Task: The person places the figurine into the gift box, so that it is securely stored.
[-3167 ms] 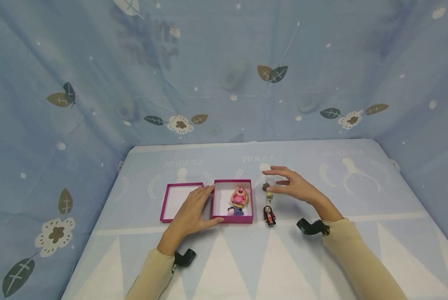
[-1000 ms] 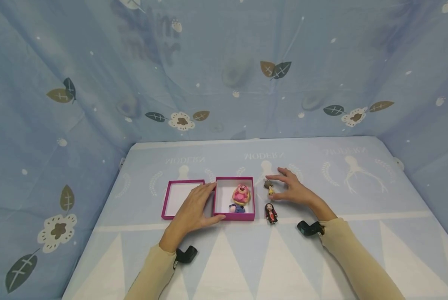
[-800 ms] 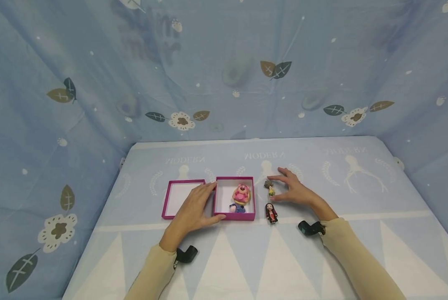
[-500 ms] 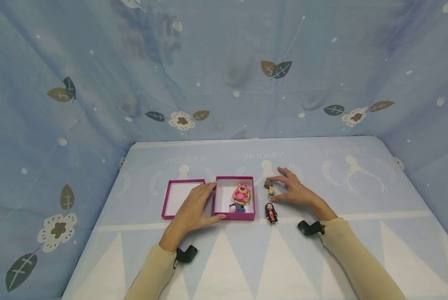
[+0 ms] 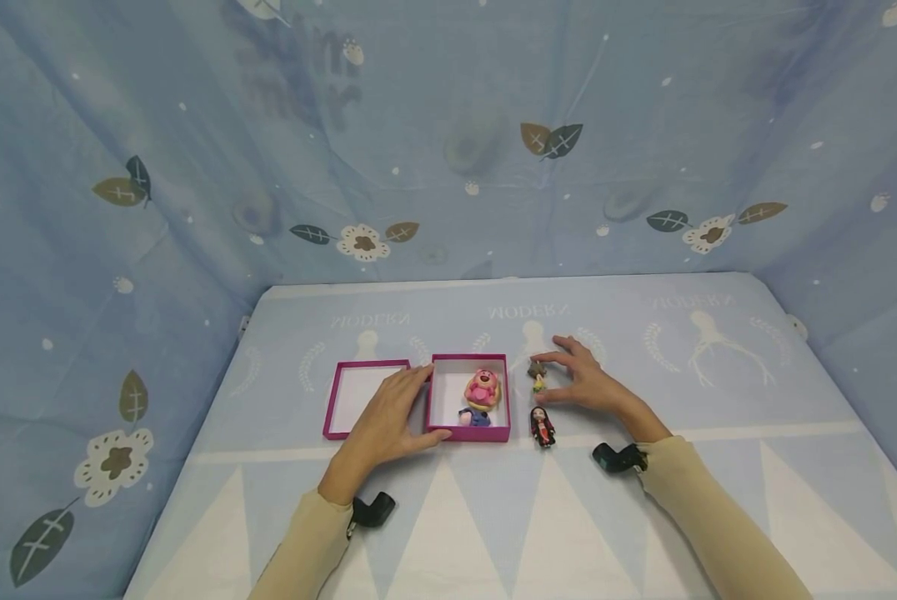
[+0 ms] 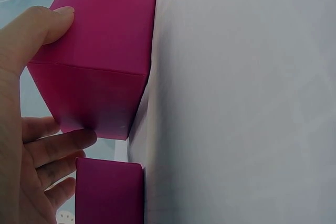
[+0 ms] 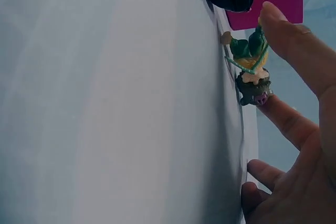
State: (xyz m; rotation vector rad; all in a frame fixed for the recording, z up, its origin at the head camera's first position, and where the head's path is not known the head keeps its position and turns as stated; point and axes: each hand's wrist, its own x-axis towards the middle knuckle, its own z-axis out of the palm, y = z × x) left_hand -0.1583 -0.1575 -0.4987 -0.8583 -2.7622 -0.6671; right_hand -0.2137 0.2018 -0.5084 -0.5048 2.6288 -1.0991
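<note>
At the left side of a magenta box [image 5: 467,434], my left hand [image 5: 387,421] holds its near-left corner. In the left wrist view the thumb [image 6: 59,23] lies on one wall and the fingers touch the adjoining one. A pink bear figurine [image 5: 482,389] and a partly hidden blue-clothed figurine [image 5: 474,417] lie in the box. To its right, my right hand [image 5: 594,385] pinches a small figurine [image 7: 252,74] lengthwise between thumb and index finger, just over or on the table. It has a grey-brown head, a yellow body and green legs. Its other fingers hang free.
A long-black-haired doll figurine [image 5: 543,428] lies just in front of the pinched figurine. The shallow magenta-rimmed lid [image 5: 330,402] sits left of the box, partly behind my left hand. Patterned cloth [image 5: 448,167] walls the table's back and sides.
My right hand has come down from above the small figurine and now pinches it. In the last half second it shifts slightly left with the figurine, which turns a little. My left hand stays put.
</note>
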